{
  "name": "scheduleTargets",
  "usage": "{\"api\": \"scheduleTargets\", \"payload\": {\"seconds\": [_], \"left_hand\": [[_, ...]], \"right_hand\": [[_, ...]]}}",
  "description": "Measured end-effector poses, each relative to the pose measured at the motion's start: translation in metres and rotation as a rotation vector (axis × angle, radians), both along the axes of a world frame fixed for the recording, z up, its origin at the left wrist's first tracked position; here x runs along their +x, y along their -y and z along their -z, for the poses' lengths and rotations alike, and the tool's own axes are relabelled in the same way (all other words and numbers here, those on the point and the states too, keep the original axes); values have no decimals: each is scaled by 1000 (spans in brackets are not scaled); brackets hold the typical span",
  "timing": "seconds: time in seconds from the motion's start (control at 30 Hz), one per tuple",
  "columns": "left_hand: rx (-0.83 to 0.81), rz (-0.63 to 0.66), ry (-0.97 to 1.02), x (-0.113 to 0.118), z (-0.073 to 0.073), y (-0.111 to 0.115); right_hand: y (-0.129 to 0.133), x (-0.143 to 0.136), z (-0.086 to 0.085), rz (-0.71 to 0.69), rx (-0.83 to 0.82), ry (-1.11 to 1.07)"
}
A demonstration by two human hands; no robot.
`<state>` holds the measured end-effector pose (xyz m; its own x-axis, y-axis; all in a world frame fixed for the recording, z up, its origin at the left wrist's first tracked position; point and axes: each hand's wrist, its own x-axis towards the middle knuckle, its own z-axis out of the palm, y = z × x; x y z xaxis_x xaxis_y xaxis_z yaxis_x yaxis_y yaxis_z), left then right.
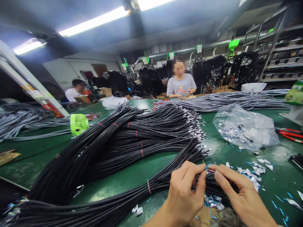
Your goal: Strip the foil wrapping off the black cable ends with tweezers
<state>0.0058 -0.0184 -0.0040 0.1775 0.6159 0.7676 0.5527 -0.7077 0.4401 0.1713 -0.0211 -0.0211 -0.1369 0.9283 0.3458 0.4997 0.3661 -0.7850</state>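
While black cables [113, 137] are spread over the green table [113, 181], thin wires [210, 171] are held at front right, between both hands. Blue and purple strands are visible. Left hand [186, 189]: narrow thumb-index pinch on the wires. Right hand [241, 189]: same, from the opposite side. Cables are bundled with red ties [149, 186]. Foil scraps [259, 170] are scattered near the right hand; a clear bag [246, 127] is placed beyond. Grey cables [224, 100] are laid farther back, in front of a co-worker [181, 84].
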Motion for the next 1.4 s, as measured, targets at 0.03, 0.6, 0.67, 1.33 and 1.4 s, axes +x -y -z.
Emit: {"api": "scheduleTargets", "payload": {"seconds": [0.03, 0.6, 0.67, 1.33, 1.4], "left_hand": [[8, -1, -10, 0, 0, 0], [-327, 17, 12, -6, -8, -2], [-537, 107, 99, -7, -12, -5], [-508, 164, -47, -3, -10, -5], [-533, 160, -44, -4, -10, -6]], "right_hand": [[0, 0, 1, 1, -15, 1], [7, -4, 3, 105, 213, 54], [8, -6, 1, 108, 189, 19], [-4, 3, -11, -18, -22, -146], [-5, 1, -9, -65, -167, -267]]}}
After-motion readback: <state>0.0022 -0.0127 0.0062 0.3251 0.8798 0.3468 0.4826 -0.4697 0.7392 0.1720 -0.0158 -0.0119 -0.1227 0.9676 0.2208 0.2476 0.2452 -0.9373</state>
